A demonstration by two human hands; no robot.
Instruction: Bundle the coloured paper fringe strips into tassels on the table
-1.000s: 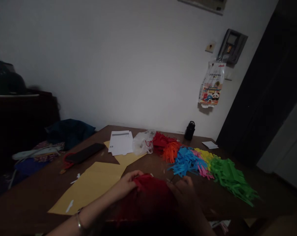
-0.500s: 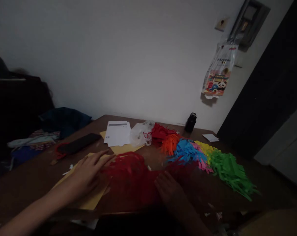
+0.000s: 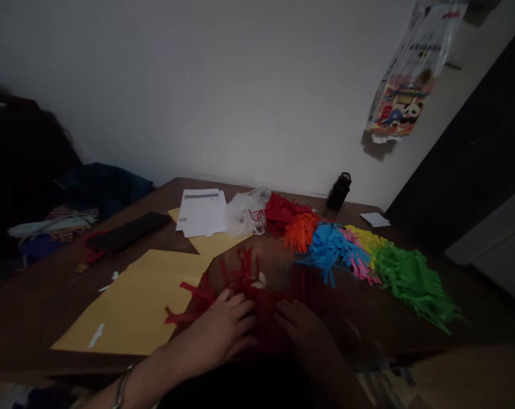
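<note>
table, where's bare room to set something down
The table looks bare front-left, beside the large yellow envelope, and, dimly, between the right hand and green fringed paper. It's crowded in the row from the plastic bag to the green fringed paper, and at the left hand, amid red paper.

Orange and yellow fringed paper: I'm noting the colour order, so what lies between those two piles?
In the head view, blue fringed paper and then pink fringed paper lie between the orange pile and the yellow pile.

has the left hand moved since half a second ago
Yes: against the clear bag, the left hand has moved right and nearer the person, onto red fringed paper.
</note>
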